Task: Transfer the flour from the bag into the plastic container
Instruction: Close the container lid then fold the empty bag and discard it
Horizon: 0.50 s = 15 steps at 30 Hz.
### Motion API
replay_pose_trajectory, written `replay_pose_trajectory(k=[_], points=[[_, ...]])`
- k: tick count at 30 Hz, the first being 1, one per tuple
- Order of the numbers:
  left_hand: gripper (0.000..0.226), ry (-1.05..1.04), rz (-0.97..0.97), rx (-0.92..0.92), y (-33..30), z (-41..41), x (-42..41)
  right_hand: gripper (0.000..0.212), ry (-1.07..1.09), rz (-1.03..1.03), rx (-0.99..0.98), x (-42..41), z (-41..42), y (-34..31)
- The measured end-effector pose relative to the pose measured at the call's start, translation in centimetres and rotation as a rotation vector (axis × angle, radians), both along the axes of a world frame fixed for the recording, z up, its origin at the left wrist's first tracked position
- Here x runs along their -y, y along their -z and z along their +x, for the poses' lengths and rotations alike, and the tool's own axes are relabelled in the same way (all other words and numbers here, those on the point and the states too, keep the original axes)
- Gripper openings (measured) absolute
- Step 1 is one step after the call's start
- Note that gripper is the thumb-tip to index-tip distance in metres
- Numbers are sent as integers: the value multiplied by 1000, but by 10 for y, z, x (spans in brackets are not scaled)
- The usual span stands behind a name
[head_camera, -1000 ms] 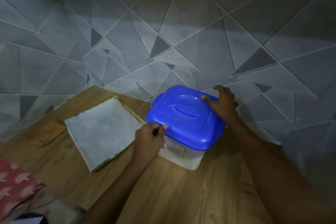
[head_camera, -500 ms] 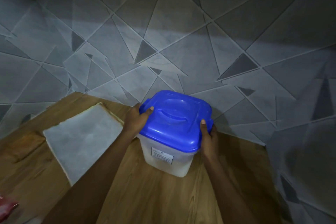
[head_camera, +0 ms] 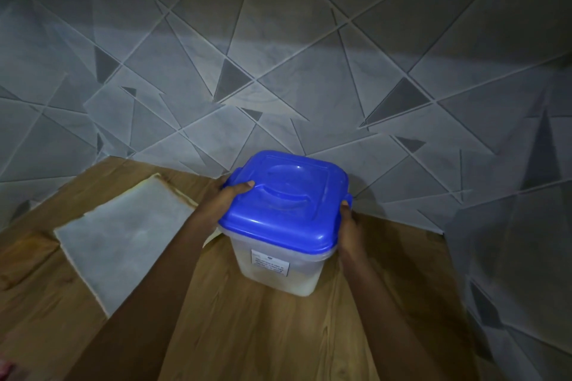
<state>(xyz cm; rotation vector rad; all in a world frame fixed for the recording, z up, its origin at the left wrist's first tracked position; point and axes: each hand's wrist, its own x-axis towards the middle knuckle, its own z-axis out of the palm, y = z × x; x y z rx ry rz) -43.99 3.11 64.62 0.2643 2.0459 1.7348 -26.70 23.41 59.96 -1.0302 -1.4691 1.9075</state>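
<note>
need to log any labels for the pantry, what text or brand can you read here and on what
Nothing can be read.
White sticker on the front wall of the plastic container: several lines of dark print and a small mark at the top, all too small and blurred to read.
Blue lid: moulded shapes only, no visible lettering.

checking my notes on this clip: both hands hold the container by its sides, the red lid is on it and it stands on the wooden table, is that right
Not quite: the lid is blue, not red, as the head view shows. The rest holds: the left hand and the right hand hold the plastic container by its sides, the lid is on it, and it stands on the wooden table.
</note>
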Motion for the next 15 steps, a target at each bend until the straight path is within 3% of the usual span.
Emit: replay_pose_trajectory(k=[5,9,13,15], points=[[62,-111,69,25,15,27,-3,35,19,-91,-9,-20,3,-7],[75,-103,112,30,23,39,3,53,70,-35,29,-37,11,-16],[46,-87,84,6,14,36,3,33,142,127,94,-38,19,-24],[37,-63,91,-3,10,35,2,37,175,199,136,-37,17,-28]])
